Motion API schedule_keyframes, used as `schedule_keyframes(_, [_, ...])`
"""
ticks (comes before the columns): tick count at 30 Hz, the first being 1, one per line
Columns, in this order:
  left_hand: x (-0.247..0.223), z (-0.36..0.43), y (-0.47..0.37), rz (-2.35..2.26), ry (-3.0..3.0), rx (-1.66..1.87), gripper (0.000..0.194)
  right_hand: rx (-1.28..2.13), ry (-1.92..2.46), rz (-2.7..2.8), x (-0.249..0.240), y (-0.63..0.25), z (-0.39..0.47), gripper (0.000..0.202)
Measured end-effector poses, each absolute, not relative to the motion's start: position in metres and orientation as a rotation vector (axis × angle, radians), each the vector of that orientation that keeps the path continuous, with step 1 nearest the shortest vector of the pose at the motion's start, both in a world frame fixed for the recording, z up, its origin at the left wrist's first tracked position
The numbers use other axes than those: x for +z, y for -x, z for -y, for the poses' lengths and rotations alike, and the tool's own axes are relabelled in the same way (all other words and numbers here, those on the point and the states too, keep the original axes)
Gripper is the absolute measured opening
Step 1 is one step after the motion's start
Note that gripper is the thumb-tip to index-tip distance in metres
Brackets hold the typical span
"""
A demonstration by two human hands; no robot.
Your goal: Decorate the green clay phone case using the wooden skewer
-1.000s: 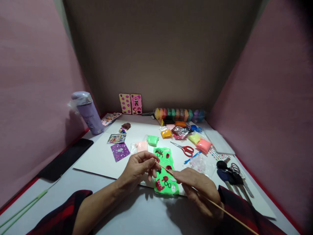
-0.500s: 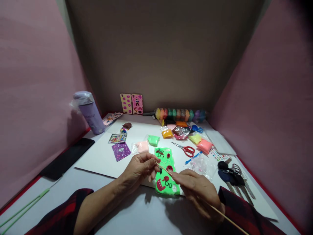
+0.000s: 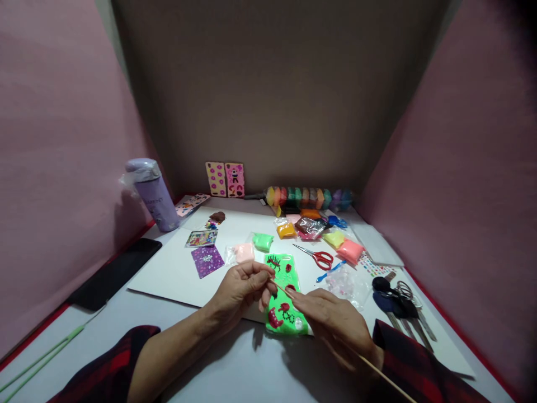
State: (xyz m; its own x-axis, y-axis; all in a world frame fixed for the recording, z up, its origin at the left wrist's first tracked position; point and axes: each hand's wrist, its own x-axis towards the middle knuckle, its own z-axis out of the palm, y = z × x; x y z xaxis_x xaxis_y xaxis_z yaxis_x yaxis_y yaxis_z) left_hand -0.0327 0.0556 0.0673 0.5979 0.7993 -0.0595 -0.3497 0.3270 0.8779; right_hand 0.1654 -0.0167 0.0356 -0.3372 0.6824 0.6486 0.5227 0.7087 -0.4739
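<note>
My left hand (image 3: 247,284) is pinched closed over the left edge of a bright green phone case (image 3: 292,324); whatever its fingertips hold is too small to make out. A thin wooden skewer (image 3: 384,378) runs under the palm of my right hand (image 3: 335,319), whose fingers are wrapped round it. The skewer's tip meets the left thumb and fingertips. Red and black shapes, among them a red crown-like piece (image 3: 274,318) and a many-legged figure (image 3: 274,261), decorate the case, which lies flat at the board's front edge. Both hands partly cover it.
Red-handled scissors (image 3: 323,260), a blue tool (image 3: 330,272) and clay packets (image 3: 351,252) lie beyond my hands. Keys (image 3: 403,305) are at right. On the left are a purple tumbler (image 3: 157,198), a black phone-like slab (image 3: 115,273) and a white board (image 3: 163,274).
The view has shifted very slightly. Both hands and the skewer keep nearly the same pose over the green phone case.
</note>
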Motion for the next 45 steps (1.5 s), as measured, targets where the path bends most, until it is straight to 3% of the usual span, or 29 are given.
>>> schedule_keyframes(5, [0.069, -0.056, 0.032, -0.574, -0.982, 0.777, 0.022, 0.052, 0.761, 2.034, 0.040, -0.169, 0.014, 0.046])
schedule_keyframes(11, [0.066, -0.057, 0.036, -0.537, -0.995, 0.772, 0.022, -0.085, 0.750, 2.089, 0.053, -0.168, 0.016, 0.042])
schedule_keyframes(38, [0.070, -0.060, 0.035, -0.620, -0.955, 0.797, 0.030, -0.011, 0.748, 2.102, 0.044, -0.170, 0.016, 0.043])
schedule_keyframes(45, [0.068, -0.061, 0.036, -0.589, -0.944, 0.802, 0.022, 0.003, 0.693, 2.086, 0.046, -0.169, 0.016, 0.043])
